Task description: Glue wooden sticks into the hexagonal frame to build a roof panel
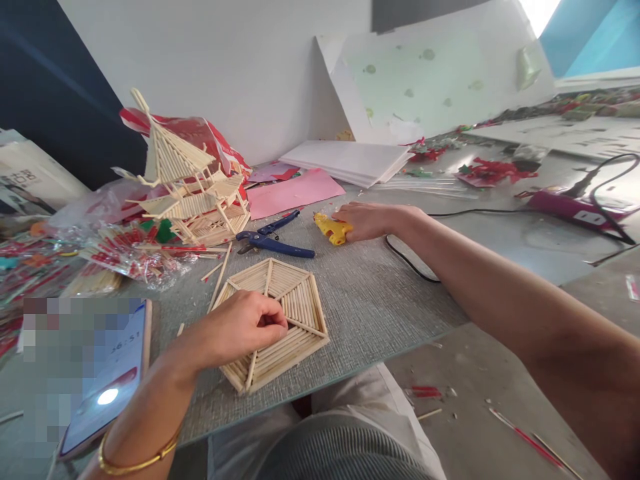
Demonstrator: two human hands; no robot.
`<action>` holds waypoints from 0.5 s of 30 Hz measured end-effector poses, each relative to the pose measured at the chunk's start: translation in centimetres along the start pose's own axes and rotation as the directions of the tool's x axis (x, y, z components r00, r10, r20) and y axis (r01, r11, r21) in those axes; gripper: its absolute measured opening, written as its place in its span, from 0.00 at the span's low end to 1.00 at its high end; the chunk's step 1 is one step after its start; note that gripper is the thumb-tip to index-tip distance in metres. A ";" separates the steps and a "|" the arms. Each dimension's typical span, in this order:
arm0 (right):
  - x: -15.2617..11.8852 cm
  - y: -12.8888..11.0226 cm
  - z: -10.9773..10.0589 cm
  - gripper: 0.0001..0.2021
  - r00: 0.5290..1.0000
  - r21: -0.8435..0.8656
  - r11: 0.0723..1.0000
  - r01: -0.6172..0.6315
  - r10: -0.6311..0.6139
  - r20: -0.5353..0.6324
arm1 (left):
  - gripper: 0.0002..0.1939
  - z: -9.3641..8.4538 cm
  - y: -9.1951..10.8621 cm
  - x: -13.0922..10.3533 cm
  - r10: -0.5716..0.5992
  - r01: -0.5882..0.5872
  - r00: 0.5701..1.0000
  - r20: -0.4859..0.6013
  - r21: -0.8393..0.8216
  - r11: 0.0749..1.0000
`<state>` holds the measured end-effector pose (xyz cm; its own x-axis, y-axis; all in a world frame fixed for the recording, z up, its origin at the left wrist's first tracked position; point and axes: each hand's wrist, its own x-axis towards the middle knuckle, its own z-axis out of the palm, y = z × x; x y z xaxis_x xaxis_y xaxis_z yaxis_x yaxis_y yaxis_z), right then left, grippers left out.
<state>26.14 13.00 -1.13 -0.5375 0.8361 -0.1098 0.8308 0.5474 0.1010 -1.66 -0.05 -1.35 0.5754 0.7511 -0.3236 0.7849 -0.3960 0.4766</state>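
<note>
- Resting left hand (245, 327), fingers drawn together, at the middle of a polygonal stick panel (305, 303).
- Touching yellow glue gun (330, 229) with right hand (364, 219).
- Wearing gold bangle (159, 457) at left wrist (153, 407).
- Just beyond panel, blue-handled cutters (280, 246).
- Farther left, tiered pagoda model (177, 160) of sticks, near pink paper sheet (297, 192).
- Left of left hand, smartphone (103, 380) with lit screen, partly pixelated.
- At far right, purple power strip (560, 208) with black plug (583, 184).

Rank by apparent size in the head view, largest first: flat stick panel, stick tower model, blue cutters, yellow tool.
1. Flat stick panel and stick tower model: too alike to rank; the panel is nearer the camera.
2. Blue cutters
3. Yellow tool
</note>
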 end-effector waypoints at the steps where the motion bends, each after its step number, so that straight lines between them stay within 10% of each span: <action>1: 0.1 0.1 0.1 0.22 1.000 0.003 1.000 0.003 -0.003 -0.003 | 0.13 0.0 0.0 0.0 0.000 0.000 1.000 -0.002 0.001 1.000; 15: -0.1 0.1 -0.1 0.23 1.000 0.017 1.000 -0.003 0.003 -0.004 | 0.12 0.1 -0.1 -0.1 0.016 -0.016 1.000 -0.013 0.023 1.000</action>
<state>26.30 12.96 -1.02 -0.5352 0.8381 -0.1059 0.8349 0.5438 0.0846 -1.80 -0.12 -1.42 0.5847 0.7518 -0.3049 0.7808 -0.4195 0.4630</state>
